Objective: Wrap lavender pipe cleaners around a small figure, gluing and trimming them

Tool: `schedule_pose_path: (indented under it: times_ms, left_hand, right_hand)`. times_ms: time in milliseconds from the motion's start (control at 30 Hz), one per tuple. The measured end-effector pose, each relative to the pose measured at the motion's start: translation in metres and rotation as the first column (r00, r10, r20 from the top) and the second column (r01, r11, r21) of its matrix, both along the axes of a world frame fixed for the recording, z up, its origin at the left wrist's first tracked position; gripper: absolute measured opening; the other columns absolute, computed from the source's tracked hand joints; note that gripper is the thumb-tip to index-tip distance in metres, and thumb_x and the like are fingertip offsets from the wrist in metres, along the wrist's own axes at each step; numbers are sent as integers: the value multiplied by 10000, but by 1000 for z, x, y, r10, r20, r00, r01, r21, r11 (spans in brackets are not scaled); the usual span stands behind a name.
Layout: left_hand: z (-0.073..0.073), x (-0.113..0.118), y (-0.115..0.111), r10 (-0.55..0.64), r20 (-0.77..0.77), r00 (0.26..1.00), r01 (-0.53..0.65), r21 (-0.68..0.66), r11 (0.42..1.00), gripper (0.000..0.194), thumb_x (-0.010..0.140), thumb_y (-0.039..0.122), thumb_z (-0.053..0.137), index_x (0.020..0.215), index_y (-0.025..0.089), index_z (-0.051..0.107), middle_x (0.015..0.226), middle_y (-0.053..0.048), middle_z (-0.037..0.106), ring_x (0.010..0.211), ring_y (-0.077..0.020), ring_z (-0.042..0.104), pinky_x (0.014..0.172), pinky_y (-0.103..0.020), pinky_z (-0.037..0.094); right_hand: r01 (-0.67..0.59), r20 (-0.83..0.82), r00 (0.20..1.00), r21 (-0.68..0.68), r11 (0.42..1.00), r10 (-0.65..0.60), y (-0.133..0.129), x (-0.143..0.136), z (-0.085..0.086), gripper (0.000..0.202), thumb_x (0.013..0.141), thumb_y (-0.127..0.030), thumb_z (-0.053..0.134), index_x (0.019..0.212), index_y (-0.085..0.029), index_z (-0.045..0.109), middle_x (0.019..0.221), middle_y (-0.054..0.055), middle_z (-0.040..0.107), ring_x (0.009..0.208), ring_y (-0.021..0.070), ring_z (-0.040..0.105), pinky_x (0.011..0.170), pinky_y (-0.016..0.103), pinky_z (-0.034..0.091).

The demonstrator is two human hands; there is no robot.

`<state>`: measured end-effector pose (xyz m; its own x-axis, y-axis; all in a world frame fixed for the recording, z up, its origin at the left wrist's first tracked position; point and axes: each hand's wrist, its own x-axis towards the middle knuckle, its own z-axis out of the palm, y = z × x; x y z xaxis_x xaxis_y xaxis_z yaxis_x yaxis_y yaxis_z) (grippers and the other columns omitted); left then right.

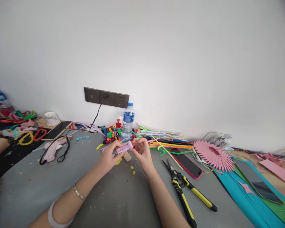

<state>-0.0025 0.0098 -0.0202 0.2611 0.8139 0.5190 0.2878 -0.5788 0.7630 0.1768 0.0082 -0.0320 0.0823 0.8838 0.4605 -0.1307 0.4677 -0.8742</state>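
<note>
At left, a pale pink plastic glue gun [50, 153] lies on the grey tabletop [68, 177]. Next, the left hand [111, 154] wraps its fingers around a soft-looking lilac tube-shaped piece [124, 148], held above the table; the right hand [142, 153] pinches its rounded end. Too hard a squeeze might crush the tube; a loose pinch might let it slip. Further right, black-and-yellow metal shears [181, 193] could be knocked by a careless right elbow.
</note>
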Motion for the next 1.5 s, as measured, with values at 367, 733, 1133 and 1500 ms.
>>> schedule_pose_path:
  times_ms: [367,733,1133,1500]
  left_hand:
    - [2,-2,3,-67,70,995,75,-116,990,142,842,301,645,898,214,547,1017,-68,720,976,-203,687,844,-324,553]
    - [16,0,-4,-187,169,968,230,-288,930,255,824,407,692,914,215,550,882,-13,635,794,-146,631,721,-267,555]
    - [16,5,-5,-142,283,949,235,-332,913,381,756,451,745,999,207,582,993,-63,646,901,-192,645,670,-258,575]
    - [14,9,-7,-43,325,945,168,-369,914,401,759,481,751,1024,199,648,1090,-70,652,856,-182,643,625,-251,576]
  right_hand:
    - [-43,261,965,40,998,31,-10,5,12,244,852,-307,700,1087,-257,652,1064,55,675,990,227,626,840,350,492]
    - [-66,277,960,55,996,48,-15,8,25,197,836,-374,692,961,-228,646,945,45,659,907,214,617,796,333,500]
    - [-104,67,991,-109,989,112,-11,1,15,281,791,-472,751,928,-228,718,944,51,723,861,230,661,784,357,530]
    - [-52,92,994,-119,992,63,-11,-1,13,249,791,-430,762,929,-226,727,936,49,730,864,226,641,783,355,495]
